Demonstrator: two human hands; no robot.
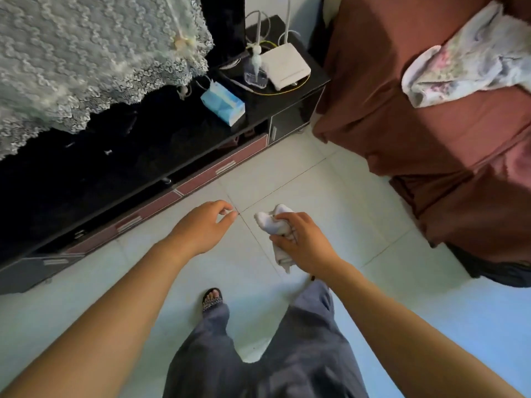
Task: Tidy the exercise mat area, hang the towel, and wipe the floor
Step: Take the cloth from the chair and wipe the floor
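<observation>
The cloth (277, 225), white and soft, sat bunched in the right hand (301, 239), above the floor (330, 202) and clear of it. The fingers (287, 218) were curled tight around its middle; one rounded wad stuck out ahead of the knuckles and a limp tail hung below the wrist. The left hand (205, 225) hovered just beside it, empty, thumb and forefinger nearly pinched and the other fingers loosely bent.

The floor was pale, glossy tile crossed by thin dark grout lines. A sandalled foot (212, 297) stood on it beneath the hands. No mat was in view.

Risks, as I judged them: wiped as a wad, the cloth would touch the tile with only a small patch and leave streaks, so it probably needed opening out. The hanging tail could drag or snag underfoot. Smooth tile, once damp, could be slippery under a sandal.

To the left ran a low black cabinet (143, 168), hard-edged and shiny, with reddish drawer fronts, bearing a blue tissue pack (222, 103) and a white router (286, 68). A lace cover (86, 61) draped over its far end. To the right a sofa (431, 139) in wrinkled brown fabric held a crumpled floral towel (465, 61), not yet hung.
</observation>
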